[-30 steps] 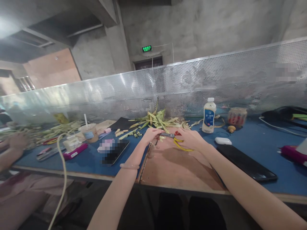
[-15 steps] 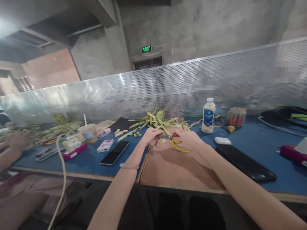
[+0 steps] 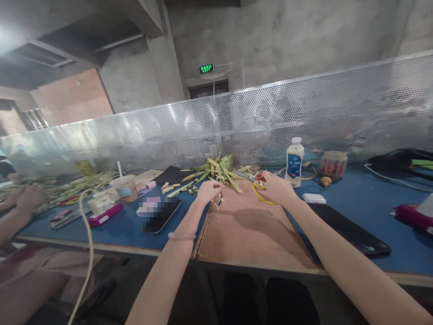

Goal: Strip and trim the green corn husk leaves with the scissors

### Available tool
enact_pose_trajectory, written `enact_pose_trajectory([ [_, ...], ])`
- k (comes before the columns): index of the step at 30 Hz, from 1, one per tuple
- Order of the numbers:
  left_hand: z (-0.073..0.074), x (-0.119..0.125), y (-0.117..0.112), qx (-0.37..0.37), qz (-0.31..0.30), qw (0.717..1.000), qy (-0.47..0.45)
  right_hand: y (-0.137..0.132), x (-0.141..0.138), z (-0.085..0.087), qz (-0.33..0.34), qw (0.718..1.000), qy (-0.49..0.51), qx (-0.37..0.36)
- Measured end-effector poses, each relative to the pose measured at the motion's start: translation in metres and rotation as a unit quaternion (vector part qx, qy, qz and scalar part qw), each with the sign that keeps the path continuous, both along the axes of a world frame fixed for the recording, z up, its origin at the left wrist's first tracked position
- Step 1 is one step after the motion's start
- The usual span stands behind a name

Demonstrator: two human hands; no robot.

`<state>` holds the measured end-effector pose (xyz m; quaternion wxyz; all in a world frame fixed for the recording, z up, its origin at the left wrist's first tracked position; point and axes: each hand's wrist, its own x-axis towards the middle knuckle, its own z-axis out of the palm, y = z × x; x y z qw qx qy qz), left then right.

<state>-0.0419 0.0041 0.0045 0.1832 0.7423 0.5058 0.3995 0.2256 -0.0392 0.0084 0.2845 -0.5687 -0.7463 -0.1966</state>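
My right hand (image 3: 280, 188) grips a pair of scissors with red and yellow handles (image 3: 259, 194), held over the far right part of a brown board (image 3: 250, 234). Their blades point left toward a heap of pale green dried husk strips (image 3: 221, 170). At the board's far left, my left hand (image 3: 207, 193) has thumb and fingers pinched together. A small pale scrap (image 3: 220, 199) shows just below those fingertips. Whether it is held or lying on the board, I cannot tell.
A white-capped bottle (image 3: 294, 164), a jar (image 3: 333, 164), an earphone case (image 3: 314, 198) and a dark phone (image 3: 348, 228) stand or lie right. Left are another phone (image 3: 164, 215), a drink cup (image 3: 125, 189), a cable (image 3: 88, 243) and another person's hands (image 3: 29, 198). A perforated metal screen (image 3: 152, 135) runs behind.
My right hand has moved right with the scissors, away from my left hand. The blades are now apart from the left fingers, which stay in nearly the same place.
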Motion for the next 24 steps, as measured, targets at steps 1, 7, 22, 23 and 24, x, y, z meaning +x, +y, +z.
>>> enact_pose_trajectory([
  [1,0.0,0.001,-0.001,0.006,-0.007,1.0,0.013,0.001,0.0,-0.001,-0.006,1.0,0.011,0.007],
  [7,0.001,0.007,-0.005,0.025,-0.053,0.998,0.022,0.004,0.003,-0.002,-0.023,0.998,0.055,0.023],
  [22,0.006,0.023,-0.017,-0.017,-0.178,0.979,-0.097,0.015,-0.01,-0.012,0.105,0.903,0.416,-0.011],
  [23,0.005,0.027,-0.019,-0.023,-0.19,0.978,-0.088,0.016,-0.015,-0.013,0.146,0.859,0.489,-0.037],
  [24,0.004,0.033,-0.022,-0.029,-0.2,0.976,-0.08,0.017,-0.021,-0.013,0.181,0.821,0.539,-0.061],
])
